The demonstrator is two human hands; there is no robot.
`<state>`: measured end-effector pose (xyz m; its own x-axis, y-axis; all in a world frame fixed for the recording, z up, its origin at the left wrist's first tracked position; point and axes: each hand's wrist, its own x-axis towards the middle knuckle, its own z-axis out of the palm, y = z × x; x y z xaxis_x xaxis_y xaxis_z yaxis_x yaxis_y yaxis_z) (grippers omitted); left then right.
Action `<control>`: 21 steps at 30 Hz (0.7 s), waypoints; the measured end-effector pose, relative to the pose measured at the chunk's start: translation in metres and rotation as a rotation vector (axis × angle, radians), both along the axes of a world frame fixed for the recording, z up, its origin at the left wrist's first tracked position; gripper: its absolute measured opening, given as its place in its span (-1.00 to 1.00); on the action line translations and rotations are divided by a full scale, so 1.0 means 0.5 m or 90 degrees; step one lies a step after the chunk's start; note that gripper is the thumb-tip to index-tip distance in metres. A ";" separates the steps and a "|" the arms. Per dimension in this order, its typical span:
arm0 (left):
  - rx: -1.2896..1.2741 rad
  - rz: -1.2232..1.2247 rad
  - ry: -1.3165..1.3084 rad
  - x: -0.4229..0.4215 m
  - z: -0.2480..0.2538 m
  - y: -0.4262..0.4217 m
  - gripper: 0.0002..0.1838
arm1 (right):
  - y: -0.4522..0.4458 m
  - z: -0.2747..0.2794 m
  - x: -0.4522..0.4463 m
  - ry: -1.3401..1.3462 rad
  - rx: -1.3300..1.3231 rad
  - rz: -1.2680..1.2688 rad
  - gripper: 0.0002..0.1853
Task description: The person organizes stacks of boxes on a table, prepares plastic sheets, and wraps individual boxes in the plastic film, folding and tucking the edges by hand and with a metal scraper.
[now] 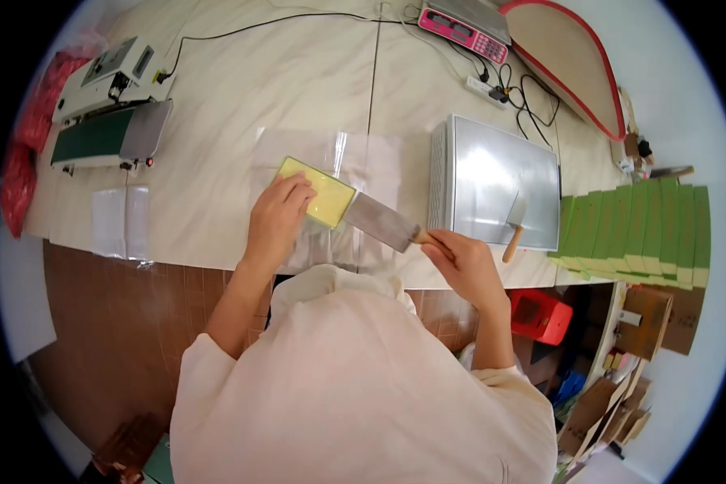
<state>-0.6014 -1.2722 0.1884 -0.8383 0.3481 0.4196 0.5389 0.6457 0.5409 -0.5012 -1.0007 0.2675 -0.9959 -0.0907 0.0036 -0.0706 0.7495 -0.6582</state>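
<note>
My left hand (286, 206) rests on a flat yellow rectangular block (331, 198) with a green edge, fingers bent over its upper left part. What the block is made of, I cannot tell. In my right hand (465, 266) is the wooden handle of a cleaver (383, 221). Its broad grey blade points up and left, and the blade's end meets the right edge of the yellow block. Under both lies a clear plastic sheet (383, 173) on the table.
To the right stands a metal box (504, 169) with a wooden-handled spatula (514, 226) on top. Green boxes (641, 230) are stacked beyond it. A sealing machine (109, 133) is at left, a pink scale (464, 32) at the back, near cables and a power strip (486, 91).
</note>
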 end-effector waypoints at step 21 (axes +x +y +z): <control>0.211 0.019 -0.172 0.006 -0.006 -0.112 -0.69 | -0.140 -0.102 -0.053 0.120 -0.010 -0.023 -0.80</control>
